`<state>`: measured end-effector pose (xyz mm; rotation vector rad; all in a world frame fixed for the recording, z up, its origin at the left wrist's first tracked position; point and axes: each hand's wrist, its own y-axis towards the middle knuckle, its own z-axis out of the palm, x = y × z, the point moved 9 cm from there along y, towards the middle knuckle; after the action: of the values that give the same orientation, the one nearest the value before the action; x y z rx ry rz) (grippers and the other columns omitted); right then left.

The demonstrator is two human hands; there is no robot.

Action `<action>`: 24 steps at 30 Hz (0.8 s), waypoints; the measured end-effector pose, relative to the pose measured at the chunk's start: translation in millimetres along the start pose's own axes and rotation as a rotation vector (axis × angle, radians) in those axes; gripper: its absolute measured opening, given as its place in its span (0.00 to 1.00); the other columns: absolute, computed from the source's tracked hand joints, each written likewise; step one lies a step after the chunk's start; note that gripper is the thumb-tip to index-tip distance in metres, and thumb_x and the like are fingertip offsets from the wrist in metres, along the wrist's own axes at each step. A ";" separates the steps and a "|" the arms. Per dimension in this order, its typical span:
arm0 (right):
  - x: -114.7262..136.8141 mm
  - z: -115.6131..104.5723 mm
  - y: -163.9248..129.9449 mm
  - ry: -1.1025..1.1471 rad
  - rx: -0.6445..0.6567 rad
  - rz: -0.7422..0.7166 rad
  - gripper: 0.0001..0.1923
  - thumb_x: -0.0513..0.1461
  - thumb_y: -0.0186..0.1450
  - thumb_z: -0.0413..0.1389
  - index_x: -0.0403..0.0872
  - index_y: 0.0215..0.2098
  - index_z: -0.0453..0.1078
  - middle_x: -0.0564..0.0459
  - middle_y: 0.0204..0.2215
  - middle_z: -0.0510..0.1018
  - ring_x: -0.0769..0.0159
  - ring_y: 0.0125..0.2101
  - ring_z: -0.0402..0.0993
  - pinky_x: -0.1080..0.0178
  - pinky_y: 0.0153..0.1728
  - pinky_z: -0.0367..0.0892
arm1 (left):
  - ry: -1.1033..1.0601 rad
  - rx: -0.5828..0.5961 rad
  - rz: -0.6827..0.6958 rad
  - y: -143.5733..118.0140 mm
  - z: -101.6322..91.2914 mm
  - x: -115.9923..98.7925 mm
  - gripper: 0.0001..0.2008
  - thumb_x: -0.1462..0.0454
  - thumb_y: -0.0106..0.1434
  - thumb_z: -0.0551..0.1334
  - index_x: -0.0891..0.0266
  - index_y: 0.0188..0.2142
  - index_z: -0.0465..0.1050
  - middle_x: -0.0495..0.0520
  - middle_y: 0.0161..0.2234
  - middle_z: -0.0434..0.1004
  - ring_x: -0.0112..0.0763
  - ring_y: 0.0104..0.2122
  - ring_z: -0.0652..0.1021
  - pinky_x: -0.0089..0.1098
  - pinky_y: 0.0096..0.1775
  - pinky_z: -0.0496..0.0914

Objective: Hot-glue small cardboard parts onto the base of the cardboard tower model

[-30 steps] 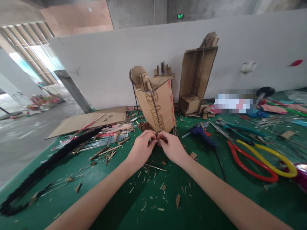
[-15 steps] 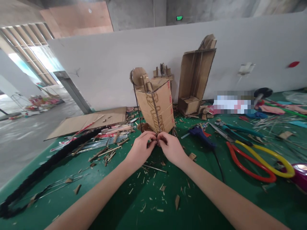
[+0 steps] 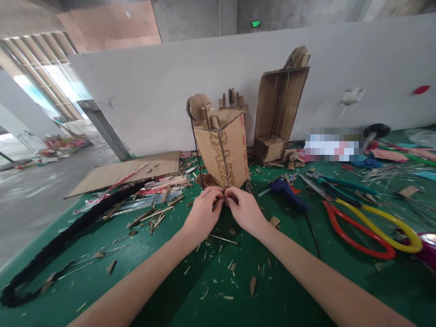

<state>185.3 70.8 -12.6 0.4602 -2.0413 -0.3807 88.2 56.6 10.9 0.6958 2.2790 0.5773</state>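
On the green counter (image 3: 238,290) stands a cardboard model (image 3: 223,150), upright amid scraps. At its near bottom corner the left hand (image 3: 202,215) and right hand (image 3: 245,211) meet, fingertips pinched together on a dark cord (image 3: 221,152) that runs up the model's front edge. The cardboard looks light and easily crushed or tipped, the cord thin and limp; a hold low at the corner seems safest. A blue glue gun (image 3: 288,190) and long-handled shears (image 3: 368,225) lie to the right.
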 end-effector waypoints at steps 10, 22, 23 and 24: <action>-1.0 0.6 -0.4 -0.003 0.011 0.014 0.07 0.32 0.57 0.46 0.48 0.26 0.62 0.56 0.23 0.69 0.67 0.26 0.67 0.66 0.31 0.60 | -0.006 -0.021 -0.028 0.4 -2.3 1.0 0.06 0.72 0.57 0.57 0.62 0.31 0.69 0.54 0.38 0.73 0.32 0.38 0.74 0.34 0.42 0.69; -0.7 -9.1 -6.8 -0.030 -0.091 0.128 0.03 0.37 0.56 0.50 0.48 0.25 0.65 0.55 0.22 0.72 0.67 0.24 0.68 0.65 0.28 0.63 | -0.056 0.011 -0.014 -0.1 -5.4 7.6 0.06 0.70 0.55 0.60 0.61 0.34 0.69 0.54 0.39 0.73 0.34 0.40 0.74 0.37 0.43 0.70; -0.1 -9.6 -6.8 -0.033 -0.091 0.126 0.04 0.38 0.56 0.50 0.47 0.24 0.65 0.55 0.22 0.73 0.67 0.24 0.68 0.65 0.28 0.63 | -0.055 0.005 -0.013 -0.6 -6.2 6.6 0.07 0.71 0.55 0.59 0.61 0.34 0.70 0.54 0.39 0.73 0.34 0.40 0.74 0.37 0.43 0.70; 0.2 -10.1 -6.7 -0.038 -0.091 0.126 0.05 0.38 0.56 0.51 0.47 0.24 0.66 0.55 0.22 0.73 0.67 0.24 0.69 0.65 0.28 0.63 | -0.054 0.000 -0.016 -1.0 -6.9 5.7 0.07 0.71 0.56 0.58 0.61 0.34 0.70 0.55 0.40 0.73 0.34 0.40 0.74 0.37 0.43 0.70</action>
<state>195.1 64.1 -10.7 0.2693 -2.0678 -0.4069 79.4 57.9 12.2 0.6844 2.2321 0.5447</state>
